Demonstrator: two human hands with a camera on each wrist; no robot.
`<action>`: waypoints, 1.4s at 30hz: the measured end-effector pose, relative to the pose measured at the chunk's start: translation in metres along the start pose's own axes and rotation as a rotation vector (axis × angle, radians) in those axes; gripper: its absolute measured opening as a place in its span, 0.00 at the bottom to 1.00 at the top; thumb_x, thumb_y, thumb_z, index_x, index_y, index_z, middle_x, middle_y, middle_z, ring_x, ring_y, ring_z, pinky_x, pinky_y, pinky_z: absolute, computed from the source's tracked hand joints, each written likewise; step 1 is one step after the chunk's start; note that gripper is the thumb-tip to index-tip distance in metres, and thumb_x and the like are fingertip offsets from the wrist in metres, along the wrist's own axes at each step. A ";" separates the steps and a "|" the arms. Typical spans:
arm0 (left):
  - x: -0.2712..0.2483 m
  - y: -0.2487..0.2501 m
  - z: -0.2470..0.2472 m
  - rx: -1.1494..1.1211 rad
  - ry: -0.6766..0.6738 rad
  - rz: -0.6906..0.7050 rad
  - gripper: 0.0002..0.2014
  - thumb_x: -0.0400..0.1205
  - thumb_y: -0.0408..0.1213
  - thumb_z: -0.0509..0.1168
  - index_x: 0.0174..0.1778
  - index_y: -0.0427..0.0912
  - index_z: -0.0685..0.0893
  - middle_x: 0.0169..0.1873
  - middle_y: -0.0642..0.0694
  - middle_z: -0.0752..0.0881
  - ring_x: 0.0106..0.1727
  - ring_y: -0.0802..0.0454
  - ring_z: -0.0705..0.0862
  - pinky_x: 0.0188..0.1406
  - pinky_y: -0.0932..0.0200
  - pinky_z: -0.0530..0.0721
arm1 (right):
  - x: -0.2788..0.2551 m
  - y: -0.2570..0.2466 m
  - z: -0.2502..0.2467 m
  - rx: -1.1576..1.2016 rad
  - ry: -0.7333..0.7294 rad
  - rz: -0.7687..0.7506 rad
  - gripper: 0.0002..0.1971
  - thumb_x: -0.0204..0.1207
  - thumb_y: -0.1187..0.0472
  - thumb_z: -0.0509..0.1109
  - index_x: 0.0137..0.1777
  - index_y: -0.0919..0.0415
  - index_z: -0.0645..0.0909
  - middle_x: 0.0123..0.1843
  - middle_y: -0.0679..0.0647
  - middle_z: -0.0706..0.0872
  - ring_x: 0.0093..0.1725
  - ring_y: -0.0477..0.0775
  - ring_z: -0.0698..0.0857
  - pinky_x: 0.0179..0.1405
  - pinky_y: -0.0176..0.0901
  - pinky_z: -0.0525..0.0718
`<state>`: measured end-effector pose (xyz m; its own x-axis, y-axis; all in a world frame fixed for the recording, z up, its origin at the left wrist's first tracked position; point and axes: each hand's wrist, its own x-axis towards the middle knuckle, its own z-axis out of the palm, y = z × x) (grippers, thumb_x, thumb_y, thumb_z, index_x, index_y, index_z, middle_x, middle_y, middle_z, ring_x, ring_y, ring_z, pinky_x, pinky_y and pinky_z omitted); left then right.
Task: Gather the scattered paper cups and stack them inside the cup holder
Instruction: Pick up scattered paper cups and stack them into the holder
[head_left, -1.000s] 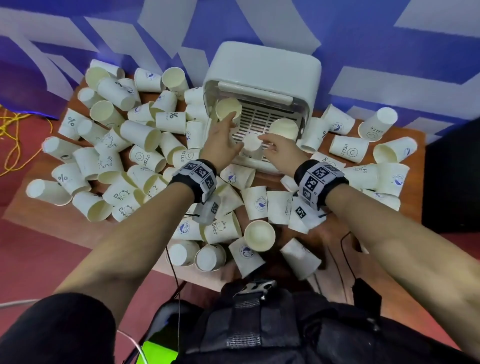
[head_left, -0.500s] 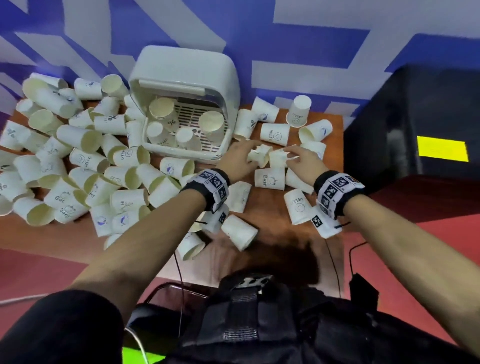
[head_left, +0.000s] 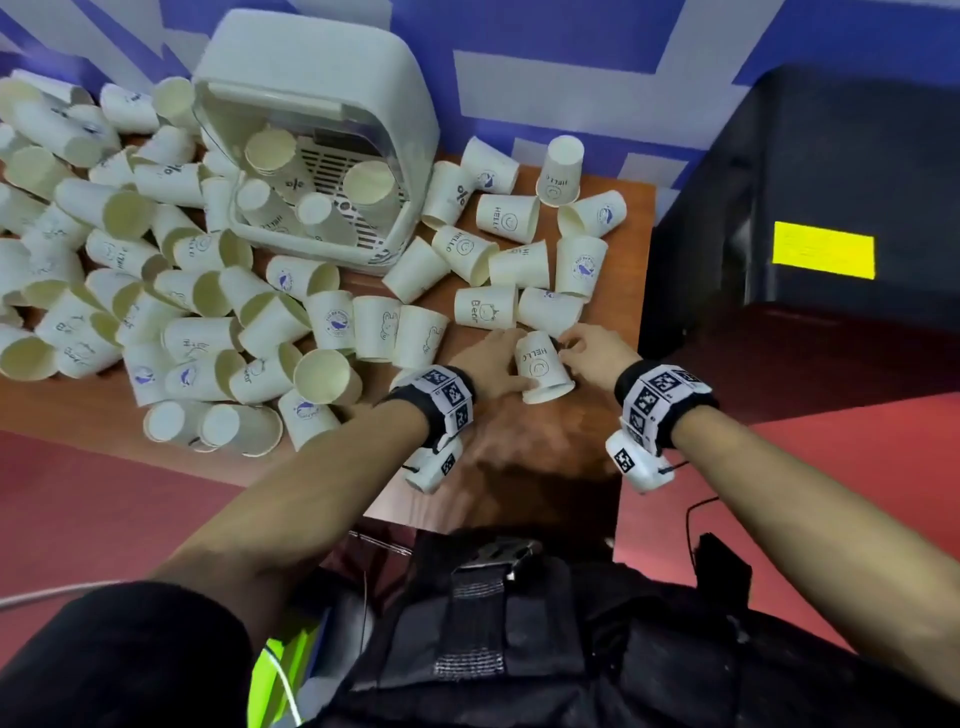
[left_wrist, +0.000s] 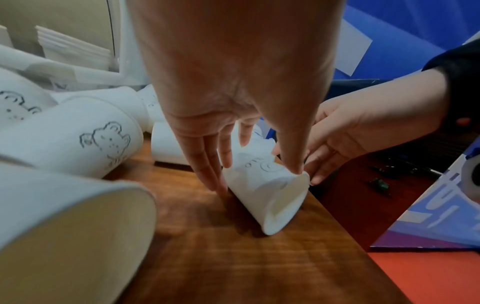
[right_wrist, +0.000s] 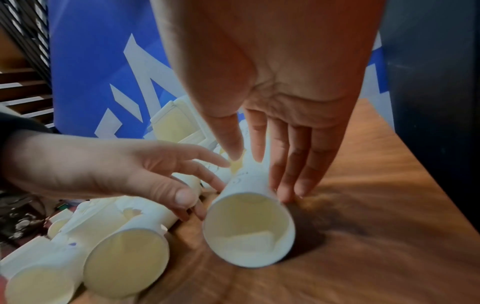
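Two hands meet on one paper cup printed HELLO (head_left: 540, 366), lying on its side at the near right corner of the wooden table (head_left: 524, 467), mouth toward the person. Left hand (head_left: 491, 364) has straight fingers along the cup's left wall & thumb at its rim; right hand (head_left: 589, 353) w/ extended fingers against the right wall, thumb over the top, so the cup sits pinched between both. Right wrist view shows a small torn flap of paper inside the cup's mouth. White cup holder (head_left: 317, 135) stands at the back against the blue-white wall, open front facing out, w/ several cups (head_left: 311, 192) lying loose on its slotted tray, not stacked. Many more cups (head_left: 171, 291) lie scattered left of the holder & a smaller group (head_left: 519, 244) to its right, just beyond the hands. Black cabinet w/ yellow label (head_left: 823, 249) stands right of the table.
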<state>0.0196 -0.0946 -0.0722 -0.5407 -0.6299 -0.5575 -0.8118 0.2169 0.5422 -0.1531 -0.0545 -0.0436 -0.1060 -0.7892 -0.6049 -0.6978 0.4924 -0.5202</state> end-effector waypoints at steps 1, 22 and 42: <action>-0.001 -0.001 0.007 -0.019 0.011 -0.006 0.40 0.71 0.56 0.72 0.76 0.46 0.65 0.66 0.42 0.77 0.64 0.43 0.78 0.64 0.41 0.77 | -0.001 0.001 0.004 -0.020 -0.024 -0.008 0.17 0.80 0.60 0.63 0.68 0.60 0.77 0.57 0.58 0.84 0.58 0.58 0.83 0.56 0.46 0.79; -0.055 -0.030 0.013 -0.566 0.300 -0.040 0.38 0.78 0.51 0.68 0.80 0.43 0.60 0.69 0.42 0.78 0.66 0.47 0.80 0.66 0.51 0.77 | -0.002 -0.035 0.037 0.158 -0.107 -0.109 0.29 0.76 0.58 0.71 0.76 0.59 0.68 0.55 0.61 0.83 0.56 0.60 0.84 0.63 0.57 0.81; -0.086 -0.139 -0.125 -0.619 0.594 -0.028 0.39 0.78 0.37 0.72 0.81 0.45 0.58 0.56 0.50 0.78 0.52 0.54 0.82 0.53 0.60 0.81 | 0.034 -0.212 0.056 0.204 0.030 -0.333 0.31 0.75 0.63 0.70 0.78 0.53 0.66 0.64 0.53 0.79 0.62 0.50 0.79 0.57 0.42 0.78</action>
<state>0.2061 -0.1635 -0.0210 -0.1764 -0.9526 -0.2481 -0.4634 -0.1420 0.8747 0.0311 -0.1654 0.0121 0.0798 -0.9268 -0.3669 -0.5426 0.2684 -0.7960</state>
